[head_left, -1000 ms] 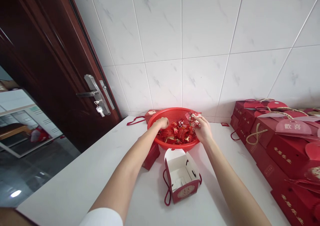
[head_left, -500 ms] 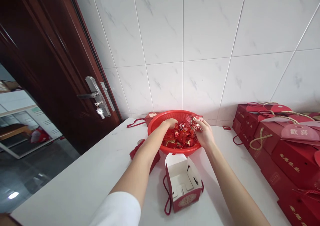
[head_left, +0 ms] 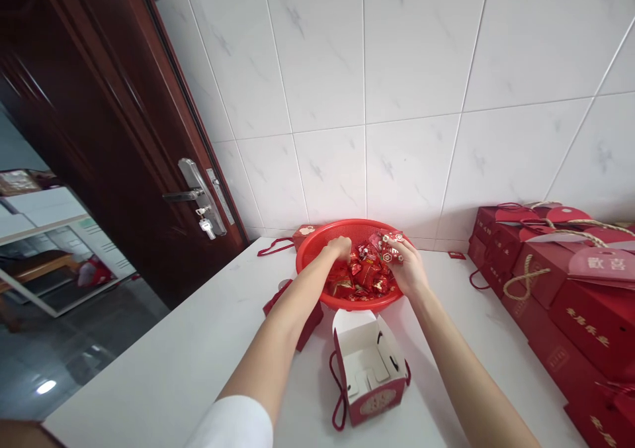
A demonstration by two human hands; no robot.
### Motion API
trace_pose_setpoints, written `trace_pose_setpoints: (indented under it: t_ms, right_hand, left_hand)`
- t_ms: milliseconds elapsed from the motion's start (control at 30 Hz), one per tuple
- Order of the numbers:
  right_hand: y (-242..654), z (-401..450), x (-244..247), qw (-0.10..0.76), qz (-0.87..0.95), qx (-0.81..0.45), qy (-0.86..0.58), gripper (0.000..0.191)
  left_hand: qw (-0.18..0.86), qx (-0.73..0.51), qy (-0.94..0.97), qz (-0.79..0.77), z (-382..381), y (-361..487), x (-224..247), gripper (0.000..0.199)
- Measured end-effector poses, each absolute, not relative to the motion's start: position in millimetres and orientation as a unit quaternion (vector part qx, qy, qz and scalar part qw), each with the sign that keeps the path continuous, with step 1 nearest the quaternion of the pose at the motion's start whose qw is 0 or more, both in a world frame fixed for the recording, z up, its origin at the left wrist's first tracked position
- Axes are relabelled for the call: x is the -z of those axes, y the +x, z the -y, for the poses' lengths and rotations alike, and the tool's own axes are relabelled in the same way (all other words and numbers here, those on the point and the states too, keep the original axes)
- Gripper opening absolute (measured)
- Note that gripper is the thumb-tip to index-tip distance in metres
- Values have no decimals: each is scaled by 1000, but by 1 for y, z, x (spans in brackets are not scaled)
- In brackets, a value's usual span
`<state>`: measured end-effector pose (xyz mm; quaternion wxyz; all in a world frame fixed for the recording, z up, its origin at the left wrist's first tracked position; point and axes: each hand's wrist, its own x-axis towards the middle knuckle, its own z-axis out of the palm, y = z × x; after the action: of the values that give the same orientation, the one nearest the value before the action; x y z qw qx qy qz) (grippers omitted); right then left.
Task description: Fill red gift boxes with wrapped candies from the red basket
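A round red plastic basket [head_left: 306,246] holds several shiny red wrapped candies [head_left: 366,274]. My left hand [head_left: 340,247] reaches into its left side, fingers curled downward; their tips, and whatever they hold, are hidden. At the basket's right rim, my right hand [head_left: 411,268] is closed on red candy packets [head_left: 391,249] printed with pale flower shapes. In front of the basket stands an open red gift box [head_left: 370,372], white inside, with a dark red cord on its sides. No candy shows in it.
Another red box [head_left: 311,322] sits partly behind my left forearm. A small red box [head_left: 301,234] with a cord is behind the basket. Stacked red gift boxes [head_left: 560,289] line the right side. A small red packet [head_left: 456,255] lies near the tiled wall. A door [head_left: 143,137] stands at left.
The view has shifted slightly, so everything sits a little further right and lower. My left hand has moved slightly within the basket; my right hand keeps its grip on the packets.
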<state>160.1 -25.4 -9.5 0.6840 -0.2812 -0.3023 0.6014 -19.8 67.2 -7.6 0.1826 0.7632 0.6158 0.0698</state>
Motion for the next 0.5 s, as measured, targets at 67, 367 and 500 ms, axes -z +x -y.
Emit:
trace_pose_setpoints:
  t_ms: [67, 367, 500]
  right_hand:
    - [162, 24, 8, 687, 304, -599, -278, 29]
    - [173, 56, -30, 681, 326, -604, -256, 21]
    - [181, 93, -56, 659, 405, -584, -245, 23]
  left_hand:
    - [196, -100, 779, -588, -55, -17, -8, 20]
    - [258, -222, 825, -451, 61, -38, -78, 31]
    - [289, -92, 868, -394, 109, -34, -90, 35]
